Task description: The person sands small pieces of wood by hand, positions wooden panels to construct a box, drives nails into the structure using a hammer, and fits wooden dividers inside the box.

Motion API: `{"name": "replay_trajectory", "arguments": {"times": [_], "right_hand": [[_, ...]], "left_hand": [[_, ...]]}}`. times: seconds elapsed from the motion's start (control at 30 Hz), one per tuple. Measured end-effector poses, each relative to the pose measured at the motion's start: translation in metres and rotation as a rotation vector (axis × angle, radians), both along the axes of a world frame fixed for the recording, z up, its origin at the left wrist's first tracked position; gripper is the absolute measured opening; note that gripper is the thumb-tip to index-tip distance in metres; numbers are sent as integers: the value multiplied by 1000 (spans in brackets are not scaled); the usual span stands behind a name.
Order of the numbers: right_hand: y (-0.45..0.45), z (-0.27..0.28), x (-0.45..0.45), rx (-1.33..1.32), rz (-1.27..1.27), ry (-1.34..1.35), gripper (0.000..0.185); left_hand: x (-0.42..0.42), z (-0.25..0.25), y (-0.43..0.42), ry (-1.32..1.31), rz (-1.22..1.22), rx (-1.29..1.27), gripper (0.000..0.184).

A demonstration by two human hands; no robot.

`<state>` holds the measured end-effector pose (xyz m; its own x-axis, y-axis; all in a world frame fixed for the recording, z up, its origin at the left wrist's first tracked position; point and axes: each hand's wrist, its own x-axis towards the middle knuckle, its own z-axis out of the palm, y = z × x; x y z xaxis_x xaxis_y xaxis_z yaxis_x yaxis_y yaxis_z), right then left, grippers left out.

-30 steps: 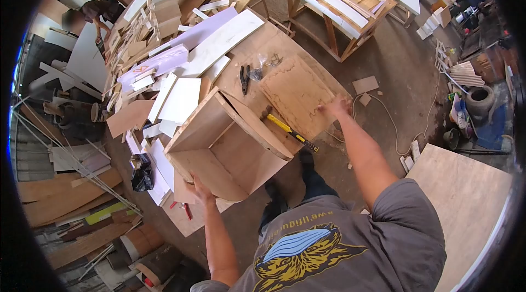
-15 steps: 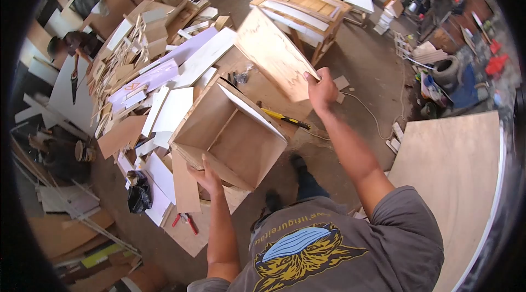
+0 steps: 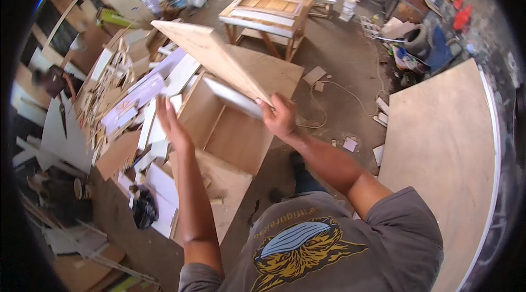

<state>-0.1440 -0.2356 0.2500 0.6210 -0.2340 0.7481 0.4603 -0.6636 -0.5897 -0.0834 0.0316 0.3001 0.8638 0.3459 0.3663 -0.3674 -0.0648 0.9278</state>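
Observation:
My right hand (image 3: 280, 115) grips the near end of a wooden panel (image 3: 211, 53), which is tilted in the air above the box. The panel's far end rises toward the upper left. My left hand (image 3: 174, 126) is raised with its fingers stretched out, at the left side of the box, holding nothing. Below the panel, an open wooden box (image 3: 239, 137) rests on the plywood worktop (image 3: 274, 67), its inside and a divider line showing. The panel covers part of the box's far side.
Wood offcuts (image 3: 118, 81) are piled on the left, with a black plastic bag (image 3: 144, 210) near them. A wooden table frame (image 3: 268, 9) stands beyond. Another person (image 3: 53, 81) is at the far left. A large plywood sheet (image 3: 438, 155) stands at right, and a cord lies on the floor.
The panel has been lifted off the worktop and carried left over the box in my right hand. My left hand has let go of the box and risen.

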Motion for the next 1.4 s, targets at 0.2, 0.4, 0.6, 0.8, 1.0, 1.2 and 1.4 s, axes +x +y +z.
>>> {"name": "replay_trajectory", "arguments": {"times": [0.2, 0.4, 0.6, 0.8, 1.0, 1.2, 1.4], "right_hand": [[31, -17, -43, 71, 202, 83, 17], [36, -107, -40, -11, 176, 403, 21], [50, -186, -19, -176, 121, 753, 24], [70, -239, 5, -90, 199, 738, 29], [66, -249, 15, -130, 359, 643, 25], [60, -240, 20, -206, 430, 717, 27], [47, -223, 23, -375, 437, 976, 38]], "left_hand": [[28, 40, 9, 84, -191, -253, 89], [44, -20, 28, 261, -308, -34, 80], [64, -79, 46, 308, 43, 698, 62], [72, -61, 46, 396, 14, 746, 57], [76, -59, 48, 493, -309, 91, 47], [78, -65, 53, 454, -258, 187, 45], [72, -55, 51, 451, -192, 334, 50]]}}
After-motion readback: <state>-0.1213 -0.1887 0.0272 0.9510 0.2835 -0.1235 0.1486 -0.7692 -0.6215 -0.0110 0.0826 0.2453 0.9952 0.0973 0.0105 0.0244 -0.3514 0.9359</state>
